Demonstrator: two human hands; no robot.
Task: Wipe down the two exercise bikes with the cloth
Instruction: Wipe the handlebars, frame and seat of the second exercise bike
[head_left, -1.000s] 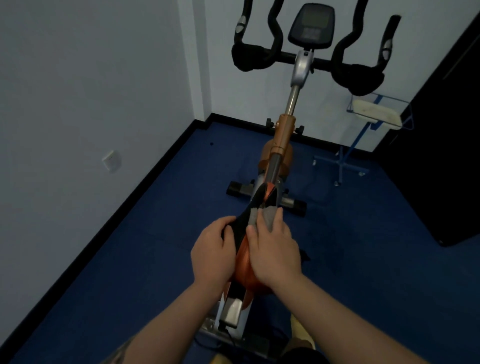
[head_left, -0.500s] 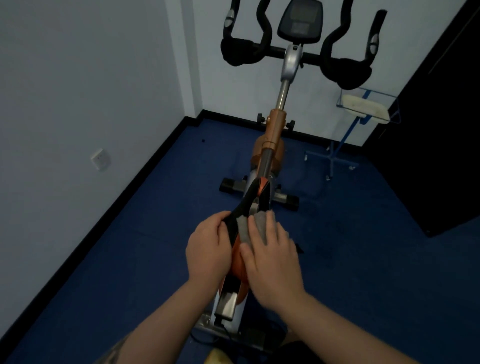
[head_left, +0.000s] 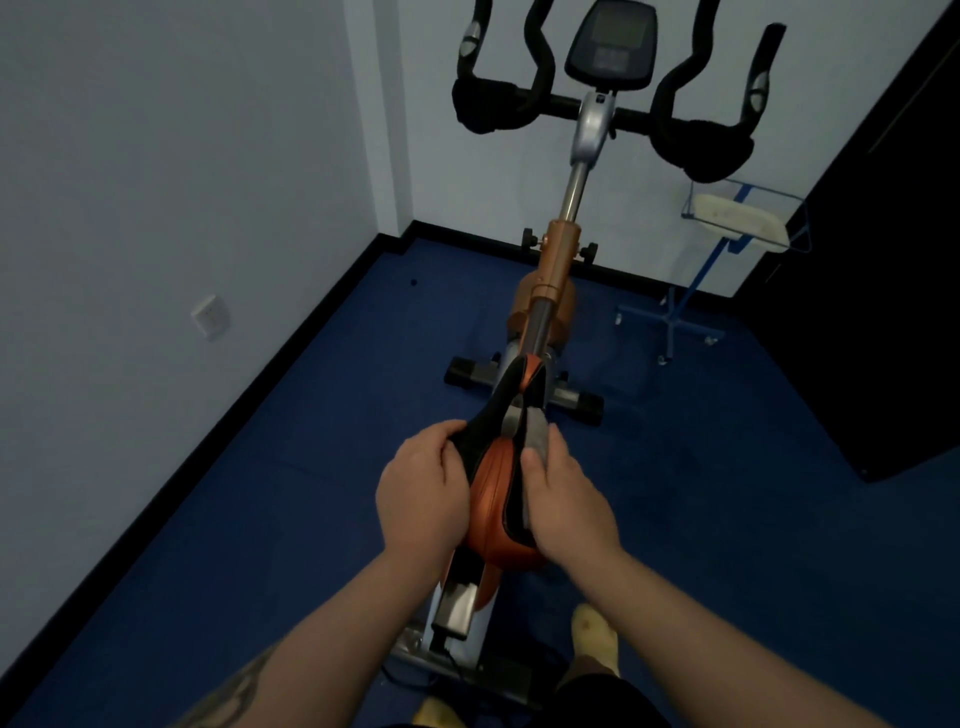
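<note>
Centrally, the right hand (head_left: 563, 499) grips a grey cloth (head_left: 535, 435), pressing it against the right side of an orange and black saddle (head_left: 496, 499). Opposite, the left hand (head_left: 421, 493) clasps the saddle's left edge. Beyond them the exercise bike (head_left: 553, 280) rises to black handlebars (head_left: 691, 145) and a console (head_left: 610, 44) near the far wall, on blue floor (head_left: 260, 519).
</note>
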